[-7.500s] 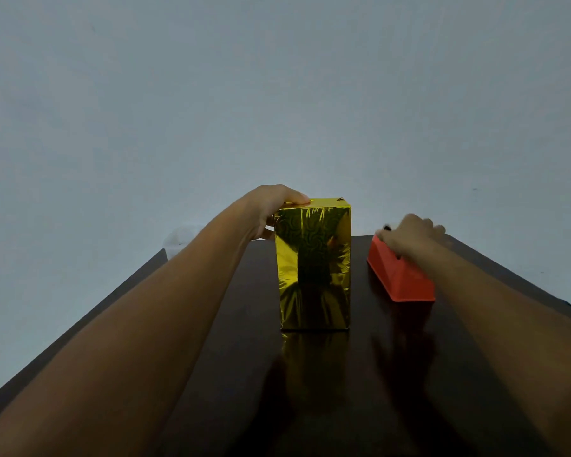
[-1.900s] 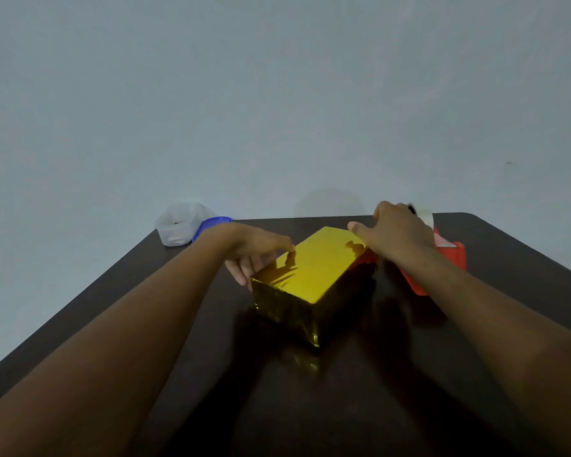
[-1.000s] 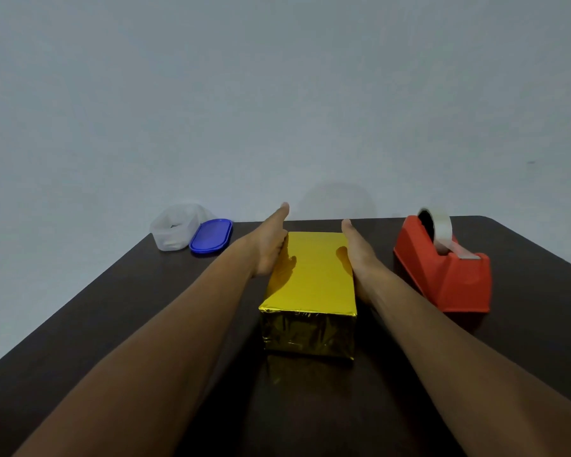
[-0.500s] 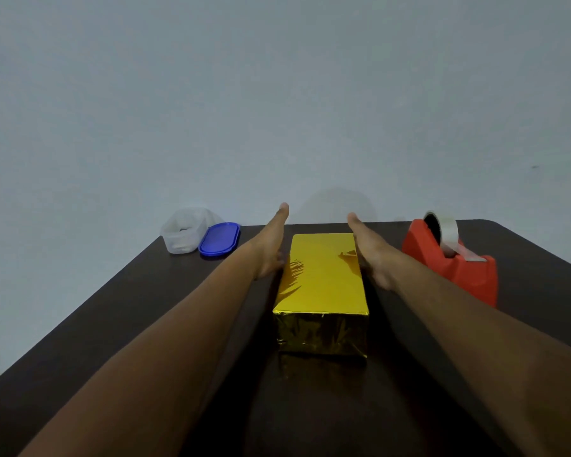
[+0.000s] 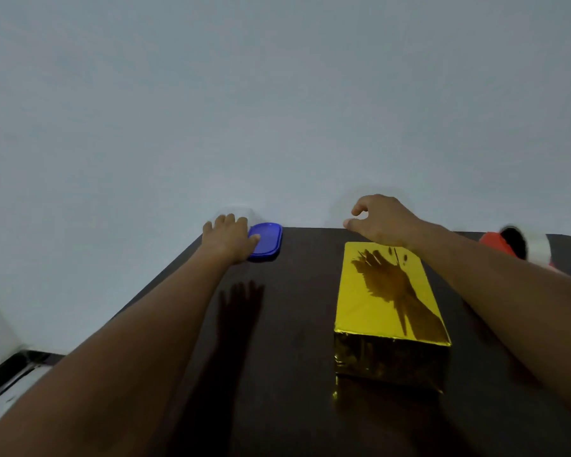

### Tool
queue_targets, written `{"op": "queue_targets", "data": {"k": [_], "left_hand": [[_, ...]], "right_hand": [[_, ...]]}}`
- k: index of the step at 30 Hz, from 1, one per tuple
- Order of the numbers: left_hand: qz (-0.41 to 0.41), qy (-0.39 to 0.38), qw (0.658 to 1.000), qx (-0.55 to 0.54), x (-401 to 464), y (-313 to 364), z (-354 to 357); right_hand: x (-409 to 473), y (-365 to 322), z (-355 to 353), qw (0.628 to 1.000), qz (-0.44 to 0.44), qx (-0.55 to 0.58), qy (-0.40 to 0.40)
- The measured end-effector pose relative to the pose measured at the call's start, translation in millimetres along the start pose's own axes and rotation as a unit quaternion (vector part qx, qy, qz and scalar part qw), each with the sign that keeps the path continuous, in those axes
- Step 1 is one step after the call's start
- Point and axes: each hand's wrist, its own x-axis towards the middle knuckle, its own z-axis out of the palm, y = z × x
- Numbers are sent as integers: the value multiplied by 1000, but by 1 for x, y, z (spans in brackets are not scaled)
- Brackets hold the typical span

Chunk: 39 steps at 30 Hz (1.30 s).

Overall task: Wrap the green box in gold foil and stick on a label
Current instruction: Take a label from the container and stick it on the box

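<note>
The box lies flat on the dark counter, a little right of the middle, already covered in gold foil on every face that shows. Its long axis runs away from the person toward the wall. One short end faces the camera, and the foil there is crumpled and folded. The broad top face is smooth and works like a mirror.

I judge the box to be light and stiff, because it keeps sharp edges under the wrapping. The foil looks slippery and thin, so it probably marks or tears easily at the corners and along the folded end. The safest hold is on the two long sides, with flat fingers and even pressure, not on the folded ends. The label should go on the smooth top face, pressed from the centre outward.

The right hand hovers above the far end of the box and does not touch it. Its fingers are loosely curled and it holds nothing, so this grip is released. The left hand is far from the box, at the far left part of the counter. Its fingers are straight and lie on or just over a blue lid; this grip is also released. A red tape dispenser stands at the far right, partly blurred.
</note>
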Motion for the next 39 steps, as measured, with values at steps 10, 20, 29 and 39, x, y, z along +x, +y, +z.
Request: {"op": "queue_targets", "data": {"k": [10,20,29,39], "left_hand": [[49,-52,996,-43,-7,-34,-27],[-166,-84,958,-220,-33,-69,-19],[-121,-47,929,-346,-55,-52,-20],[8,36,956,-292,-65,-31,-34]], "right_hand": [[14,-83,28,989,-90,-62,-103],[4,-154,63,977,-167,-61,-116],[-10,-178,82,962,-205,-146,-105],[-16,-155,75,962,-99,-218,-131]]}}
